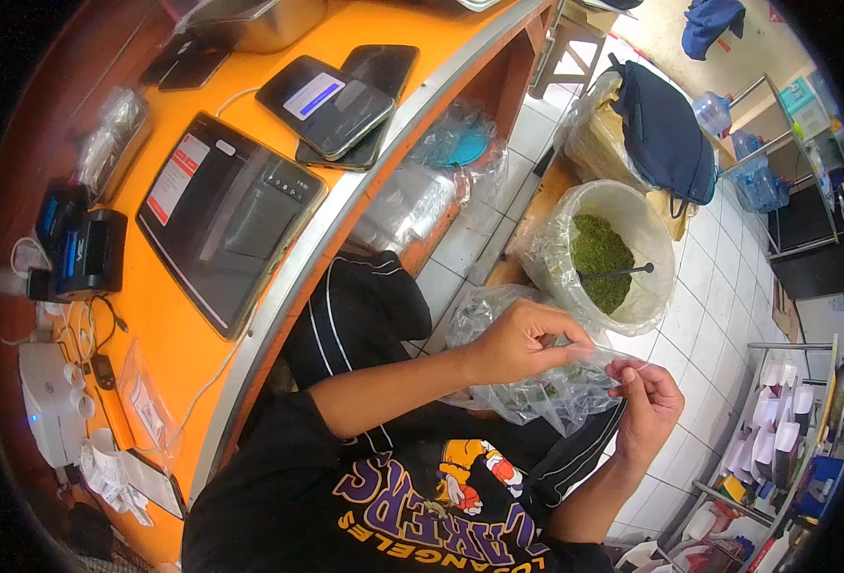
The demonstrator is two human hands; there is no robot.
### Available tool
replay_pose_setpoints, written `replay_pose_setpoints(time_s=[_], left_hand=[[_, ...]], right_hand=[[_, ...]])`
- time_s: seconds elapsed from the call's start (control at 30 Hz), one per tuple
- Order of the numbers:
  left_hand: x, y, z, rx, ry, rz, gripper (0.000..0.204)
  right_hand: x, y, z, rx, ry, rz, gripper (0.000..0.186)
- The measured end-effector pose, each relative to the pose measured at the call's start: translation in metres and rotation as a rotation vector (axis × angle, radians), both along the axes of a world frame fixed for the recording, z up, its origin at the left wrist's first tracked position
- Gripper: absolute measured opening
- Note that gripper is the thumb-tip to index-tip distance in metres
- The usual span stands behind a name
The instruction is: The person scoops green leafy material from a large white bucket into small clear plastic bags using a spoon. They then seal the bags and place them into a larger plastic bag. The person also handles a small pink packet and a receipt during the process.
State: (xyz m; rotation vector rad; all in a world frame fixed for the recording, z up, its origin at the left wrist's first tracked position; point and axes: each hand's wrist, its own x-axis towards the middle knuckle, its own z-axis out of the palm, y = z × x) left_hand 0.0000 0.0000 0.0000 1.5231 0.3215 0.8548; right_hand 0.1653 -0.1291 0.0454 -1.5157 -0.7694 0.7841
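Observation:
My left hand (527,339) pinches one end of a small piece of clear plastic (594,351). My right hand (643,392) pinches its other end with thumb and fingers. Just below the hands, a large clear plastic bag (532,396) with some green bits inside lies over my lap. Beyond them stands a white bucket (661,239) lined with plastic and holding chopped green herbs (601,248), with a black-handled tool (637,269) resting in it.
An orange counter (164,315) on my left carries a tablet (221,215), phones (321,110), cables and small devices. A dark backpack (661,134) lies behind the bucket. Metal racks (766,430) line the right side above a white tiled floor (694,306).

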Motion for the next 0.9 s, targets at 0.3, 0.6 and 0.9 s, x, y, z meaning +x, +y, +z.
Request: replay_pose_setpoints(time_s=[0.3, 0.6, 0.9], left_hand=[[0.0, 0.006, -0.011, 0.1, 0.008, 0.047, 0.015], [-0.022, 0.039, 0.013, 0.005, 0.41, -0.53, 0.054], [-0.014, 0.035, 0.004, -0.128, 0.449, -0.809, 0.065]], right_hand=[[0.01, 0.0, -0.005, 0.034, -0.038, 0.035, 0.007], [0.001, 0.0, 0.01, -0.026, -0.43, 0.791, 0.04], [0.003, 0.018, 0.023, 0.033, -0.618, 0.977, 0.047]])
